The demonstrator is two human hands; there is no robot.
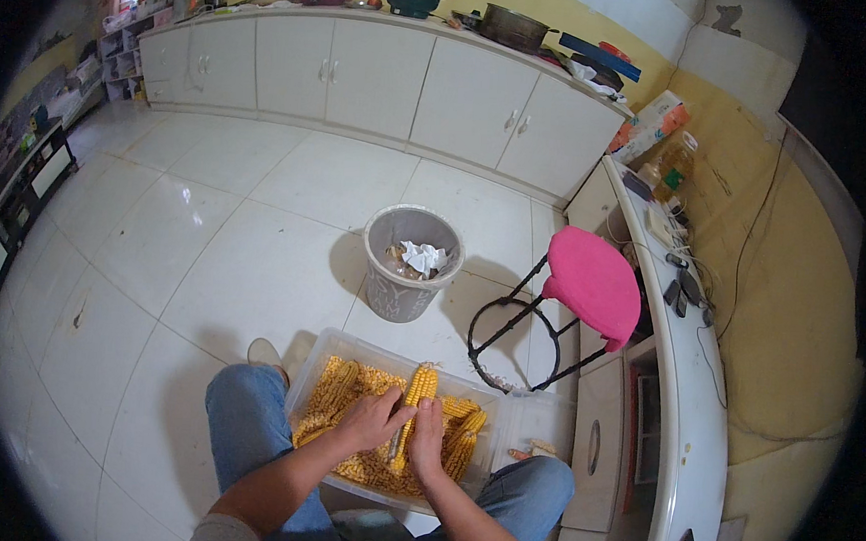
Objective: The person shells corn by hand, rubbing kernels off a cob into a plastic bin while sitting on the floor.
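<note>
An ear of yellow corn (421,387) stands nearly upright in the picture between my two hands, over a clear plastic bin (494,428). My right hand (428,435) holds the ear along its right side. At its left side is my left hand (375,418), fingers bent, thumb reaching to the ear; a thin metallic-looking tool (395,439) shows beneath it, and its grip is partly hidden. Loose corn kernels (376,379) fill much of the bin. More ears of corn (462,448) lie at the right of the bin and others at its left.
A grey waste bin (398,298) with crumpled paper stands beyond the plastic bin. To the right is a stool with a pink cover (595,283) and black legs, beside a long white counter (679,401). Small cob pieces (541,447) lie near my right knee. White cabinets (370,76) line the far wall.
</note>
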